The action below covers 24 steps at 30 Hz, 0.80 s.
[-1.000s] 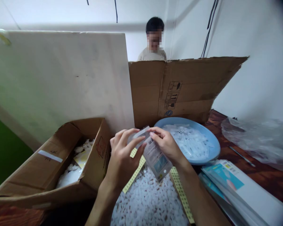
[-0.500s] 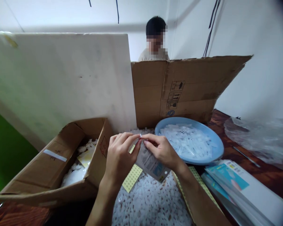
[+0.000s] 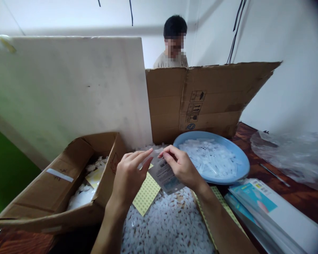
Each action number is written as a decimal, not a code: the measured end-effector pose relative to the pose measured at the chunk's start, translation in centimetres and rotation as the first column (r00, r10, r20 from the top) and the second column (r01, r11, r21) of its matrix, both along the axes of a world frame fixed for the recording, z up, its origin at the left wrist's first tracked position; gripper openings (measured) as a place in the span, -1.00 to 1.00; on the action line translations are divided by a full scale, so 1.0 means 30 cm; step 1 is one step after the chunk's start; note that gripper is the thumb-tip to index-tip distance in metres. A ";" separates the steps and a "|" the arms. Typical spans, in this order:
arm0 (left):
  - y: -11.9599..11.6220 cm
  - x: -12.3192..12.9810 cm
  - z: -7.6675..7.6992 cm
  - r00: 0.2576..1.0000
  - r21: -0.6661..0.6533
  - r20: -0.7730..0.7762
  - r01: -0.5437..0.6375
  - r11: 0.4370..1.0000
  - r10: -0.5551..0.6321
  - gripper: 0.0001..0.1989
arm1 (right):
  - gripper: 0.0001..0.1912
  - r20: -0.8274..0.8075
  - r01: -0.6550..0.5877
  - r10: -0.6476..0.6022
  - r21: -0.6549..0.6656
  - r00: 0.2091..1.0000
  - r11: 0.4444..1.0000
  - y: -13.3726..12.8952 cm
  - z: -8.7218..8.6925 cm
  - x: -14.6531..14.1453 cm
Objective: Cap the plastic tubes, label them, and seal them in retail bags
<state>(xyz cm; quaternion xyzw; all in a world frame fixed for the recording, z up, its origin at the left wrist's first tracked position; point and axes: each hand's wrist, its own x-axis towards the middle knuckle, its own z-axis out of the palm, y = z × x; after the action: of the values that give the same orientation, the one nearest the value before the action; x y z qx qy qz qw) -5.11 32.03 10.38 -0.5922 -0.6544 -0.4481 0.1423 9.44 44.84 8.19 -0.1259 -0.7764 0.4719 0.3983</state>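
A clear printed plastic bag [image 3: 164,176] hangs from my right hand [image 3: 181,165], whose thumb and fingers pinch its upper part. To the left of the bag, my left hand [image 3: 131,169] is raised with thumb and fingers apart and nothing visible between them. Below the hands lies a yellow sheet of round stickers [image 3: 147,193], resting on a wide heap of small white pieces [image 3: 166,222]. Another yellow sticker sheet [image 3: 225,208] is partly under my right forearm.
An open cardboard box [image 3: 95,211] with white pieces stands left. A blue basin [image 3: 245,169] of translucent strips is right, near packaged sleeves [image 3: 272,208], a thin metal rod [image 3: 275,175] and crumpled plastic [image 3: 294,155]. A person [image 3: 172,58] is behind the cardboard panel [image 3: 214,95].
My hands have moved apart: the left fingers have opened and shifted left and down. The bag has swung up a little, and more of the yellow sheet shows.
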 end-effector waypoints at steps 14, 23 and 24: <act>-0.015 0.006 0.029 0.966 0.030 0.219 0.137 0.990 -0.140 -0.80 | -0.74 -0.081 -0.282 0.272 -0.347 0.959 0.894 0.002 -0.022 -0.018; -0.013 -0.003 0.025 0.990 0.003 -0.096 0.107 0.994 -0.106 -0.79 | -0.79 -0.093 -0.297 0.282 -0.349 0.955 0.889 0.001 -0.033 -0.015; -0.014 -0.007 0.022 0.983 0.003 -0.163 0.082 0.997 -0.080 -0.81 | -0.80 -0.070 -0.280 0.272 -0.310 0.960 0.909 0.000 -0.029 -0.014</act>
<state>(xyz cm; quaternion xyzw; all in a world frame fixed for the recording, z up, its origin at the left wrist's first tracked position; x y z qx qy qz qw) -5.33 31.61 11.05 -0.6522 -0.6138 -0.4069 0.1799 9.02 44.83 7.32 -0.0713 -0.6954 0.6434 0.3120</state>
